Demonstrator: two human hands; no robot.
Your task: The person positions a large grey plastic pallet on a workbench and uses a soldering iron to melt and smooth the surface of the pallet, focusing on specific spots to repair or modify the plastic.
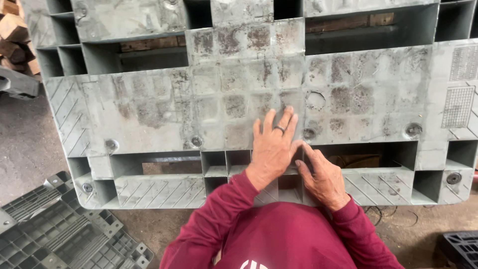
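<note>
The grey plastic pallet [239,94] was cut off at the frame's top, while the left hand [273,149] lay flat on it, fingers spread, and the right hand [322,177] pressed its edge, loosely open.

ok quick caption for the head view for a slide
Person in a red sleeve presses the left hand flat on a worn grey plastic pallet, right hand at an opening's edge.

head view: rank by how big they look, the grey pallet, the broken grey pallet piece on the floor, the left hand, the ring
1. grey pallet
2. broken grey pallet piece, partly cut off by the frame
3. left hand
4. ring
</note>
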